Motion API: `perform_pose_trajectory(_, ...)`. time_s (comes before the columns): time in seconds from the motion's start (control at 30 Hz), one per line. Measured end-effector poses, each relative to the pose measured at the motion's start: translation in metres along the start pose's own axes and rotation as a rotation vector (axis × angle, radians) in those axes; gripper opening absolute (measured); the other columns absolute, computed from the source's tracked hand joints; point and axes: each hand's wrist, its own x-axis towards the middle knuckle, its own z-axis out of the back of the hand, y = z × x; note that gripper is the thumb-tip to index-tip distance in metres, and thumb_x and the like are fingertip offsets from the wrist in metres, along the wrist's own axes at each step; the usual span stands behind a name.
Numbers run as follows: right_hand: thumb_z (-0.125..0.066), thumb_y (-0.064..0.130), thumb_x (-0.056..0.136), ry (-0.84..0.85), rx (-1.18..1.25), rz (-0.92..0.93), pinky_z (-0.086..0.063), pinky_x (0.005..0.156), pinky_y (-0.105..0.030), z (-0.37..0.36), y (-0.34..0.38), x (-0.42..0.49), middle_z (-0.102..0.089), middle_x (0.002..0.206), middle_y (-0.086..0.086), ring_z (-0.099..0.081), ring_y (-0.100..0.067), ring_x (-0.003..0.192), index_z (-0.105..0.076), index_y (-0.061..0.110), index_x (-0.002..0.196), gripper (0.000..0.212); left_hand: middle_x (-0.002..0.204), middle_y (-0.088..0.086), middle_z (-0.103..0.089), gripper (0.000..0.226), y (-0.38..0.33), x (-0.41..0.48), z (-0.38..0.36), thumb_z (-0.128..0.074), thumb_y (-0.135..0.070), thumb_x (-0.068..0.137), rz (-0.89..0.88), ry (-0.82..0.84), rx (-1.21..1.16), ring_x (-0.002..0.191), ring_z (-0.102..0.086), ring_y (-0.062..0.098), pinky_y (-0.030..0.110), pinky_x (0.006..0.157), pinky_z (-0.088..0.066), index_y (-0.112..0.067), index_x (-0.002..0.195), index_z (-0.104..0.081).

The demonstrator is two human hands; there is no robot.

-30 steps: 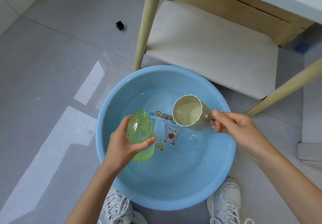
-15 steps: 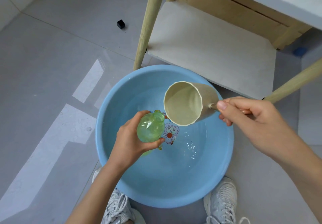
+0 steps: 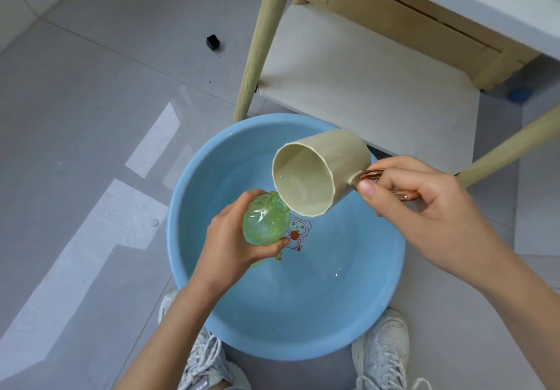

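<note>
The green plastic bottle (image 3: 265, 223) was held above the blue basin (image 3: 173, 223), over its middle, mouth tipped up toward the camera. The left hand (image 3: 233, 247) gripped it from the left, fingers curled round the far side of the body and the thumb pressed across the near side. The bottle's neck sat just under the lip of a beige cup (image 3: 315, 174), which was tilted steeply with its open mouth facing down and left, rim touching or almost touching the bottle; from this angle it was hard to tell which. A little water lay in the lower side of the cup. The right hand (image 3: 424, 207) held the cup by its copper-coloured handle (image 3: 372, 174), fingers wrapped through it and the thumb laid on top.

Shallow water covered the basin's bottom, over a cartoon print (image 3: 298, 233) just right of the bottle. The basin rested on the grey tiled floor (image 3: 75, 117), between two white shoes (image 3: 385, 350) at its near edge. Behind it stood a pale wooden table leg (image 3: 260, 41) and a white shelf (image 3: 363, 86). A small black cube (image 3: 213, 41) lay on the floor, well apart.
</note>
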Motion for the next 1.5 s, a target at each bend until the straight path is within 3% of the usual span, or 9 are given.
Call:
perform_pose_trajectory(0.53, -0.055, 0.043, 0.086, -0.018, -0.134, 0.127, -0.037, 0.079, -0.005, 0.0013, 0.0061, -0.0034, -0.059, 0.094, -0.001, -0.060, -0.007, 0.093, -0.060, 0.012, 0.064, 0.039, 0.101, -0.024, -0.062, 0.065, -0.0013, 0.0012, -0.0025, -0.082, -0.049, 0.056, -0.009, -0.011, -0.007, 0.096, -0.057, 0.002, 0.007, 0.078, -0.038, -0.047, 0.110, -0.047)
perform_pose_trajectory(1.0, -0.055, 0.044, 0.087, -0.012, -0.196, 0.155, -0.037, 0.078, -0.007, 0.0016, 0.0105, -0.0049, -0.058, 0.102, -0.001, -0.060, -0.012, 0.089, -0.059, 0.014, 0.064, 0.038, 0.099, -0.021, -0.062, 0.064, -0.0022, 0.0011, -0.0032, -0.080, -0.052, 0.056, -0.012, -0.011, -0.011, 0.095, -0.057, 0.005, 0.008, 0.077, -0.038, -0.046, 0.110, -0.046)
perform_pose_trajectory(1.5, -0.055, 0.043, 0.088, -0.033, -0.255, 0.221, -0.044, 0.075, -0.021, 0.0009, 0.0094, -0.0050, -0.057, 0.101, -0.003, -0.058, -0.015, 0.084, -0.058, 0.013, 0.064, 0.039, 0.099, -0.019, -0.062, 0.062, -0.0044, 0.0009, -0.0047, -0.073, -0.060, 0.055, 0.000, 0.000, -0.006, 0.095, -0.056, 0.004, 0.007, 0.077, -0.036, -0.053, 0.109, -0.043)
